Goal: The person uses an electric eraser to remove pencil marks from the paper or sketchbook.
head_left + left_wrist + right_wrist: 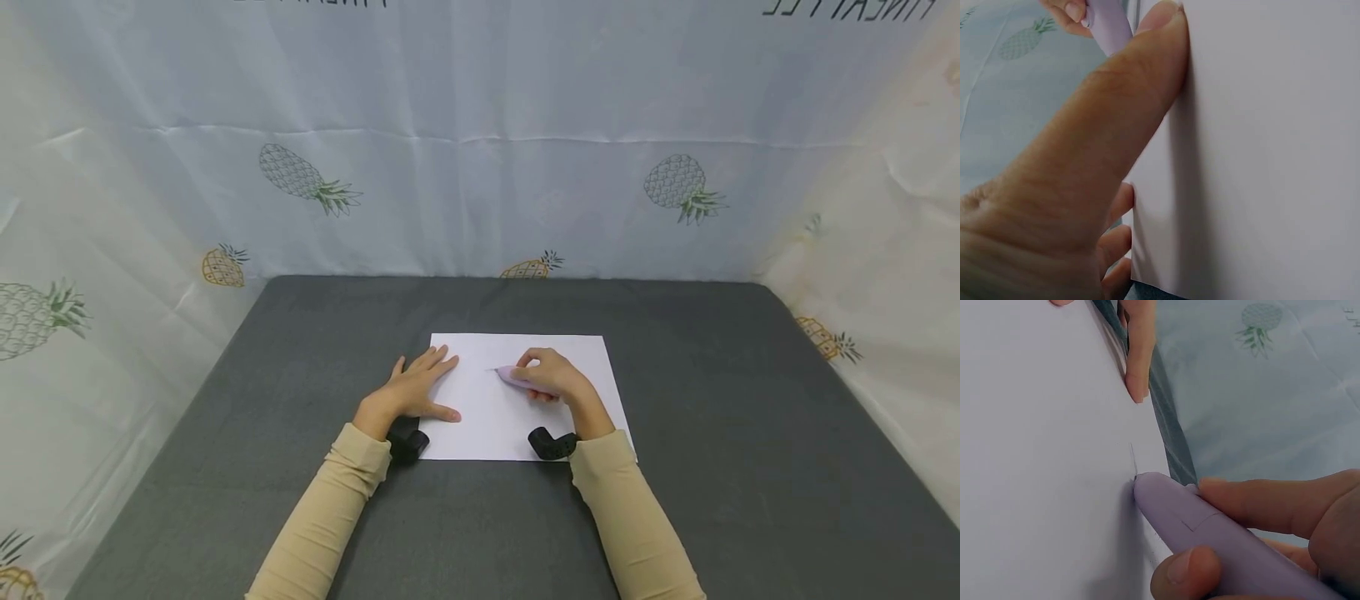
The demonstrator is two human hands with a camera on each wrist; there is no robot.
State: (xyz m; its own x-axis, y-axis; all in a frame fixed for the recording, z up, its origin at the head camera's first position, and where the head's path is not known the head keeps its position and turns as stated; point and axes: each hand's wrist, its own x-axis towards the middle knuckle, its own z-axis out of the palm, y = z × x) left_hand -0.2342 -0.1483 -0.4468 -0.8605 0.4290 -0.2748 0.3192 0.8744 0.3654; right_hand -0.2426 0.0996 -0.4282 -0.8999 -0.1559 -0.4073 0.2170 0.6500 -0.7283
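A white sheet of paper (480, 429) lies flat on the dark grey table. My left hand (411, 390) rests on its left edge, fingers spread and straight, thumb extended onto the paper. Toward the right half, my right hand (557, 375) grips a thick lavender pen (512, 375) between thumb and fingers. The pen is tilted, its blunt tip down at the paper and aimed left. In the right wrist view, a short thin line (1132, 456) runs from the pen's tip, and the index finger is at a small nub on the pen's side.
The grey tabletop (247, 400) stretches out on all sides of the sheet. A pale curtain with pineapple prints (465, 192) hangs behind the table and along both sides. Black wrist-worn devices (551, 444) sit at both wrists, over the paper's near edge.
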